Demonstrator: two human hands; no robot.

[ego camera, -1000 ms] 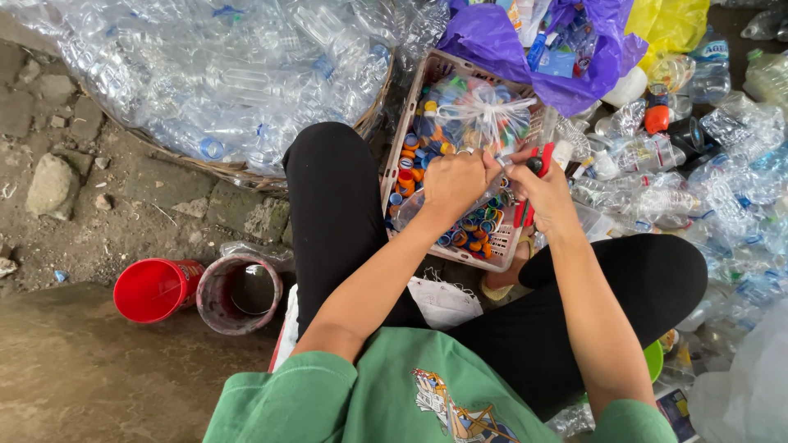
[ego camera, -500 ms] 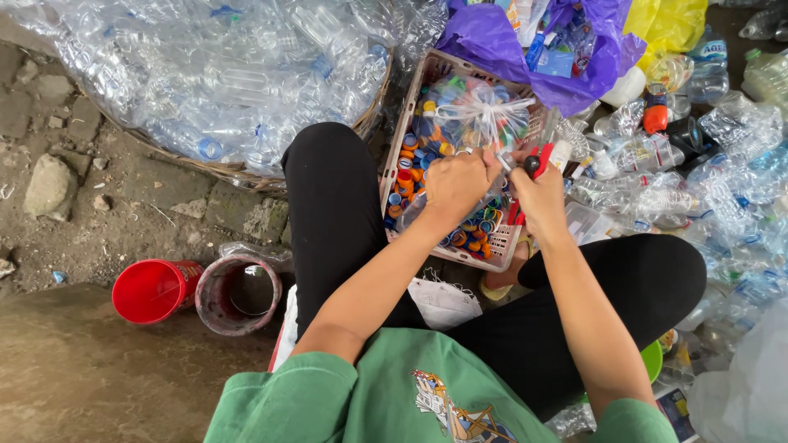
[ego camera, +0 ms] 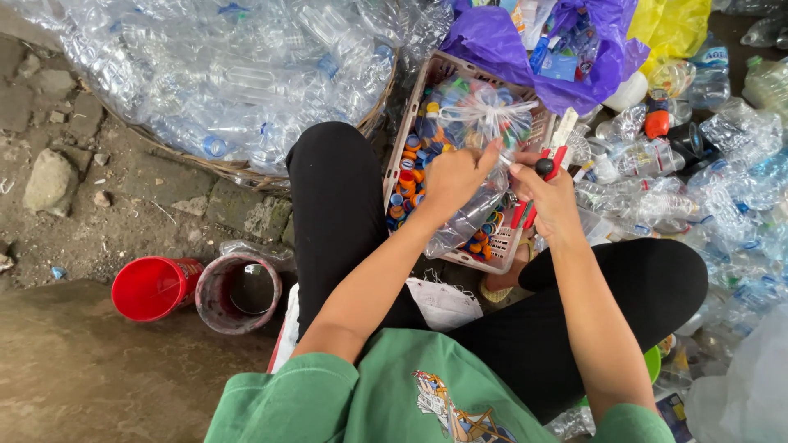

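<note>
My left hand [ego camera: 451, 176] gripping a crinkled clear plastic bottle [ego camera: 468, 217], long axis slanting lower-left, my right hand [ego camera: 552, 197] clutching a red-handled cutter [ego camera: 538, 187] over the ribbed caps crate [ego camera: 410, 123], frame centre.

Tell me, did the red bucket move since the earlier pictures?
No. The red bucket lies in the same place, touching the grey bucket on the ground, left of the black-clad leg.
</note>
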